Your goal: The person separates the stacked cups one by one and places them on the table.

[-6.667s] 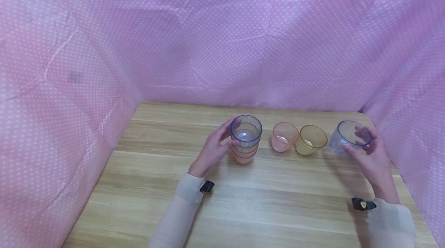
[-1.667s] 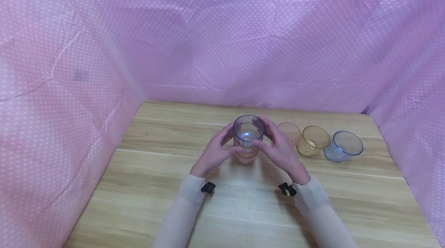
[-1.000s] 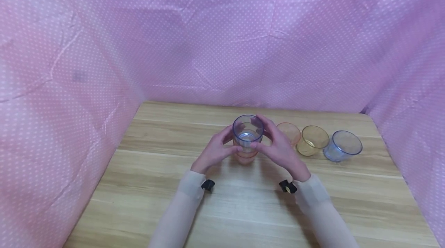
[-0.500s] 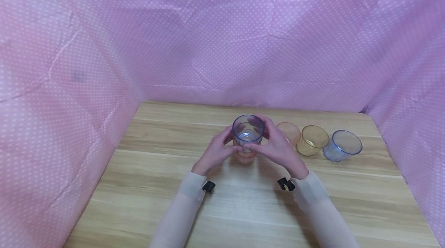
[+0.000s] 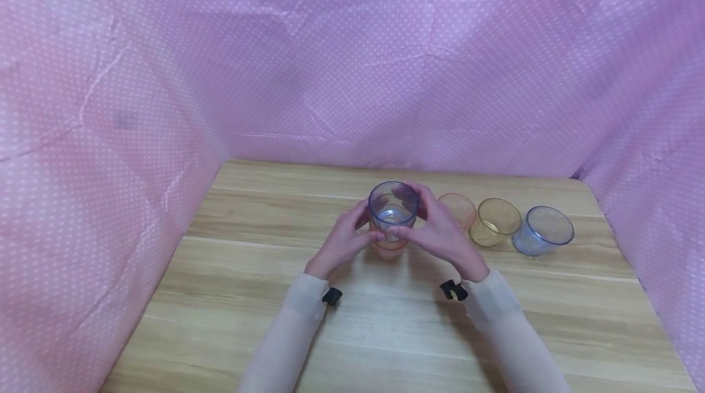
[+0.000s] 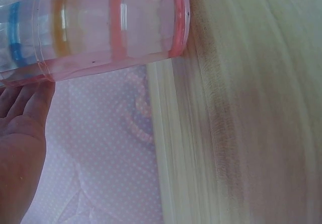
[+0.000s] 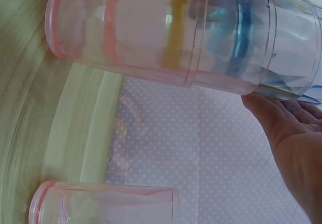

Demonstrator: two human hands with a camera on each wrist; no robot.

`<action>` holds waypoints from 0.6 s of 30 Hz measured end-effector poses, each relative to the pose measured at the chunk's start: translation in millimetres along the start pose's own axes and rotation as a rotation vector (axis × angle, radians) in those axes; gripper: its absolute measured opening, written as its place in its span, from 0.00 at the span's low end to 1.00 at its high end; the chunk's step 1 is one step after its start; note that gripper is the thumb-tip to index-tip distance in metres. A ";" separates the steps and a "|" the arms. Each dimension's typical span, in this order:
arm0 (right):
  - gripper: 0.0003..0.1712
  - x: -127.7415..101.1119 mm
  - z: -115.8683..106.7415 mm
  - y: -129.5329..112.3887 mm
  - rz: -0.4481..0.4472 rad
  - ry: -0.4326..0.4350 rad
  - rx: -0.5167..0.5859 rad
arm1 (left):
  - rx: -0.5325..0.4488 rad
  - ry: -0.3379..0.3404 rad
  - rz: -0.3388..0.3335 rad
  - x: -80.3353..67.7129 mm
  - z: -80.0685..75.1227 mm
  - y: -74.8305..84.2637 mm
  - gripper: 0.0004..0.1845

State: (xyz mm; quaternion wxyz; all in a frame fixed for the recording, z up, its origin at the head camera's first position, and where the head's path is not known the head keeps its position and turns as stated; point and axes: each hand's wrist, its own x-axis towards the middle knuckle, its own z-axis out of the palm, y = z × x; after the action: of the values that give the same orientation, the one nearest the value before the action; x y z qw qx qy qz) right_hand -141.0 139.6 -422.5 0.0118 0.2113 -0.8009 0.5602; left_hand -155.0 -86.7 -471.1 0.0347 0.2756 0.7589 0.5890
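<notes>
Wooden table [image 5: 253, 295]; pink dotted cloth [image 5: 165, 74] walls around.

Bright, even light floods the head view, soft and diffuse off the pink cloth [image 5: 352, 62], with faint shadows under the arms on the table [image 5: 385, 332]. Edges bow slightly. Both wrist views run blurry up close, the table grain smeared, pale glare streaking the cup stack [image 7: 171, 38].
</notes>
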 end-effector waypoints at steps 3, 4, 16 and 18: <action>0.50 0.0 0.5 -0.8 -0.003 -0.001 -0.002 | 0.000 0.010 0.002 -1.2 0.2 0.4 0.40; 0.50 0.0 0.6 -0.9 -0.003 -0.001 -0.003 | 0.001 0.013 0.006 -1.4 0.4 0.2 0.40; 0.49 -1.9 0.5 0.0 -0.025 -0.004 0.005 | 0.007 0.021 0.043 -3.1 3.4 0.1 0.40; 0.49 -2.2 0.5 0.4 -0.026 -0.005 0.005 | 0.019 0.021 0.032 -3.5 3.4 1.3 0.40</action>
State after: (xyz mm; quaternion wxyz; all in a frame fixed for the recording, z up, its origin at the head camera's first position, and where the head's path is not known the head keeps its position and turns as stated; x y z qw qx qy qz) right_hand -139.0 139.9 -423.6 0.0168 0.2231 -0.7967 0.5615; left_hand -150.2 -85.1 -471.9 0.0148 0.2815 0.7602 0.5853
